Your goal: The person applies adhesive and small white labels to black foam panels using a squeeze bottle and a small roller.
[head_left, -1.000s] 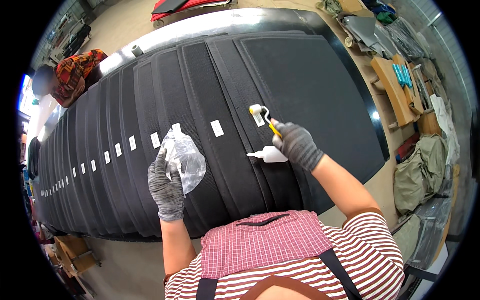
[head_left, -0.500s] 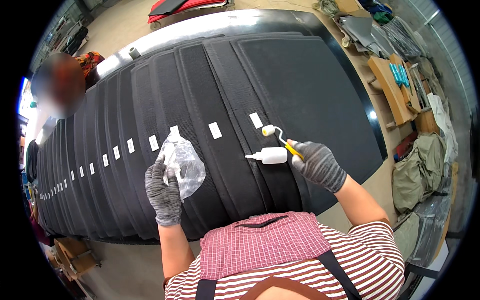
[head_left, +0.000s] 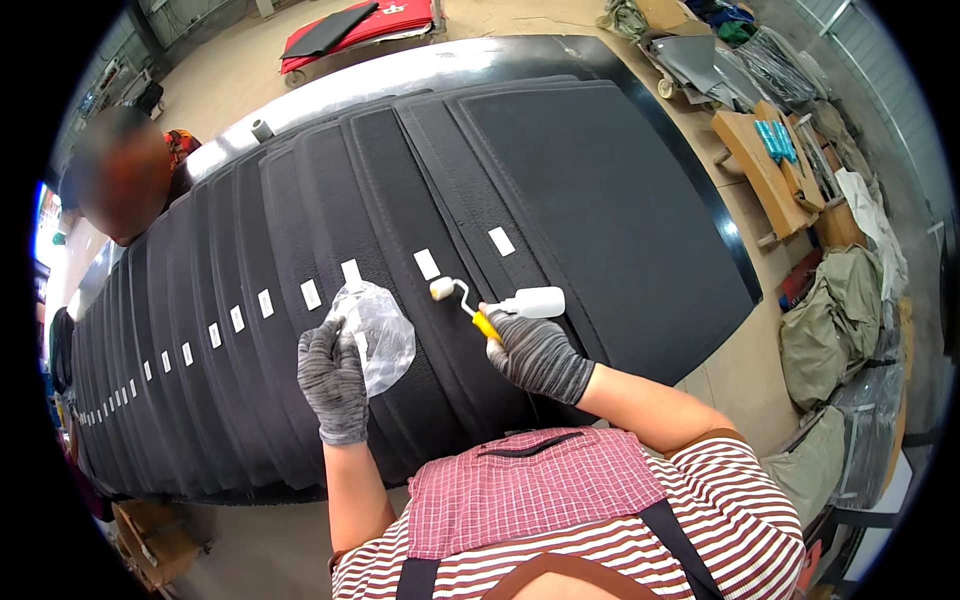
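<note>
My left hand, in a grey knit glove, pinches the edge of a clear plastic bag that seems to hold some white pieces. In my gloved right hand is a small roller with a yellow handle and a white head. The roller head is just below one white label; whether they touch I cannot tell. Beside my right hand, a white squeeze bottle lies on its side, its nozzle partly hidden. Overlapping black padded sheets carry a row of white labels, another being farther right.
A metal-edged table bears the sheets. A small roll stands at its far edge, near another person. Farther off is a cart with red material. Cardboard and olive fabric lie along the right.
My right hand has moved left with the roller, from near the rightmost label to the one before it. My left hand still holds the bag. The view has shifted slightly.
</note>
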Available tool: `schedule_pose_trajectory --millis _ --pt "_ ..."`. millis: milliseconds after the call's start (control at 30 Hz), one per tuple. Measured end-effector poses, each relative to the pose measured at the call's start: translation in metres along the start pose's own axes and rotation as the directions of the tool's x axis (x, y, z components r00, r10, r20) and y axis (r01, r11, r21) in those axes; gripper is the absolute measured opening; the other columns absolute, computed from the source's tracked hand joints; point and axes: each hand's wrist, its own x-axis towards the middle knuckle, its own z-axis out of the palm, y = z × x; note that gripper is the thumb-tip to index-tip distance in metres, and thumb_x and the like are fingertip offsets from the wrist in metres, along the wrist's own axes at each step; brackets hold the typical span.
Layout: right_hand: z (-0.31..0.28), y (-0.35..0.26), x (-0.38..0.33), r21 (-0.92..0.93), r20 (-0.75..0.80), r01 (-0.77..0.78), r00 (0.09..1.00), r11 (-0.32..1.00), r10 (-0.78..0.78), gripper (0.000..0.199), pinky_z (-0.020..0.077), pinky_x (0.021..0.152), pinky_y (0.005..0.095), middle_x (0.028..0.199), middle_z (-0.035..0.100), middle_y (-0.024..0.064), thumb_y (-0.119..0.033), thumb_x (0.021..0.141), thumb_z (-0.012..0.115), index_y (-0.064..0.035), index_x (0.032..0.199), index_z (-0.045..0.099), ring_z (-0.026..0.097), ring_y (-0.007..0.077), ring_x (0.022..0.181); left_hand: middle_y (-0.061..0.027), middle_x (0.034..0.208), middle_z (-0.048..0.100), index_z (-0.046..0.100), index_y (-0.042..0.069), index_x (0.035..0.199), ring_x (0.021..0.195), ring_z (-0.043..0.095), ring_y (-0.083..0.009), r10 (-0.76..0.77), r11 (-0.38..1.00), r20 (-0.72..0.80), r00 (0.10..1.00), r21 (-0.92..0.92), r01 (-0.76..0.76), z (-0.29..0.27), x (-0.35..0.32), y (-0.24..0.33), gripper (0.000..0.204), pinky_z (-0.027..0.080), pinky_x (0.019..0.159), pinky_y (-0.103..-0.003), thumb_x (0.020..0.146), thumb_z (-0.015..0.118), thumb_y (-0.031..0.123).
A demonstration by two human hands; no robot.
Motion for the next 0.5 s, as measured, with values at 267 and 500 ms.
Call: schedule_pose_trajectory --millis 267,500 --pt "-0.016 0.085 -0.001 -0.276 -0.213 -0.048 0.977 0.960 -0.012 0.045 0.0409 0.101 0.0412 0.114 0.064 0.0118 -0.039 0.087 0.064 -0.0054 0.117 0.063 0.056 0.0286 0.111 -0.0127 0.089 0.066 0.069 -0.001 0.104 0.080 0.063 -0.0223 0.069 0.997 0.008 0.998 -0.019 -0.069 0.034 -0.012 0.012 0.020 0.051 0.075 -0.033 0.084 0.066 -0.001" --pt "-0.026 0.120 -0.010 0.217 -0.052 0.029 0.999 0.976 -0.018 0.042 0.0479 0.093 0.0424 0.106 0.067 0.0137 -0.029 0.075 0.081 -0.0051 0.103 0.061 0.063 0.0317 0.103 -0.0203 0.127 0.055 0.058 0.000 0.127 0.120 0.052 -0.0371 0.164 0.893 -0.157 0.974 0.443 -0.079 0.043 -0.058 0.059 0.043 0.042 0.105 -0.044 0.085 0.066 0.011"
